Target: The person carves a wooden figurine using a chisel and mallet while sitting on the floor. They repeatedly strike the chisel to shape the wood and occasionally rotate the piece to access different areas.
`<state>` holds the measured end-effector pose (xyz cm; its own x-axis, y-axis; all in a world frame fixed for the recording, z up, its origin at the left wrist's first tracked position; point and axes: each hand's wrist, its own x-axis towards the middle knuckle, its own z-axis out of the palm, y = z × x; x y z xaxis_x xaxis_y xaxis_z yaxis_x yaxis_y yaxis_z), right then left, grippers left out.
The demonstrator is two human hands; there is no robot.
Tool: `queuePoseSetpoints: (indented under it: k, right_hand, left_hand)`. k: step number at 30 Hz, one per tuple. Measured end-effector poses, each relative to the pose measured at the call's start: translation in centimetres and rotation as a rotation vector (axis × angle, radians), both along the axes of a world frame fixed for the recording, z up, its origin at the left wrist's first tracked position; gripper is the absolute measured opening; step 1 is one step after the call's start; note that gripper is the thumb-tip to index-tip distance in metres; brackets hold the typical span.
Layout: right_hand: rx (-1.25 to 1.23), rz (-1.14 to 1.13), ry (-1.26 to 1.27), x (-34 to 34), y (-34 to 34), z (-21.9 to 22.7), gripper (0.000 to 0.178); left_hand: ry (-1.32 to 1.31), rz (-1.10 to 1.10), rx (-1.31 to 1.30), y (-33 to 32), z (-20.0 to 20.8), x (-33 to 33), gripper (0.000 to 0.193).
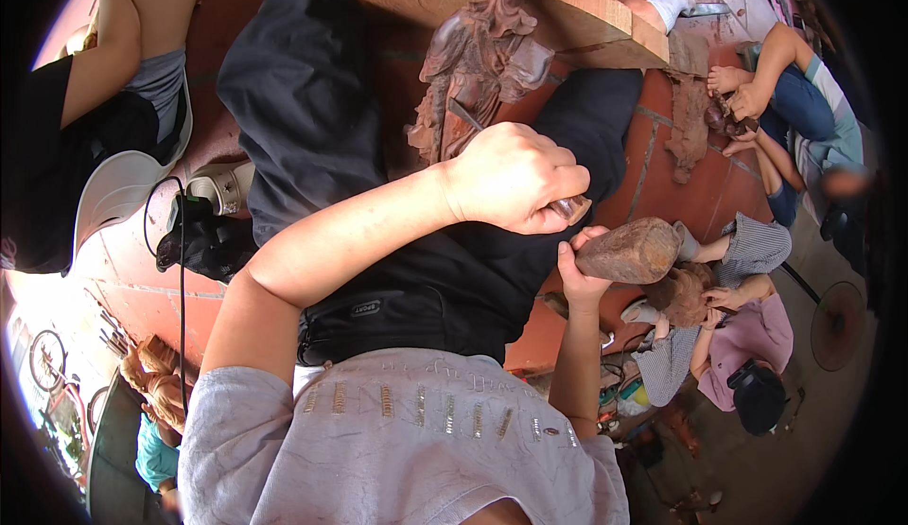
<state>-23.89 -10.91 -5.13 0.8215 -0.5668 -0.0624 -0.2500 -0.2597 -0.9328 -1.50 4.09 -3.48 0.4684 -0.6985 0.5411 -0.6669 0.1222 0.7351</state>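
My left hand [515, 177] is closed around a chisel, whose handle end [573, 209] sticks out below the fist. Its metal blade slants up and left against the lower part of a reddish-brown carved wooden figure [473, 57]. The figure stands between my legs, in front of a thick wooden slab. In my right hand [584, 277] is a wooden mallet [629, 251] with a rounded, worn head, held up just right of the chisel's handle end. The mallet and chisel are apart. My right fingers wrap the mallet's handle, which is mostly hidden.
The thick wooden slab [586, 28] spans the top middle. Another carved piece [688, 128] lies on the red tile floor [629, 180]. People work on carvings at the right, and another person sits close at the left. A black cable [183, 279] hangs at the left.
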Motion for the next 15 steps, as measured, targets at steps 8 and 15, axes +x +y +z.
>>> queuePoseSetpoints:
  k: [8, 15]
  right_hand:
    - [-0.168, 0.079, 0.104, 0.4, -0.5, -0.1, 0.039]
    - [-0.276, 0.07, 0.192, 0.8, 0.2, 1.3, 0.029]
  left_hand:
    - [0.011, 0.041, 0.001, -0.3, -0.4, 0.2, 0.019]
    - [-0.033, -0.051, 0.023, 0.6, -0.4, 0.0, 0.019]
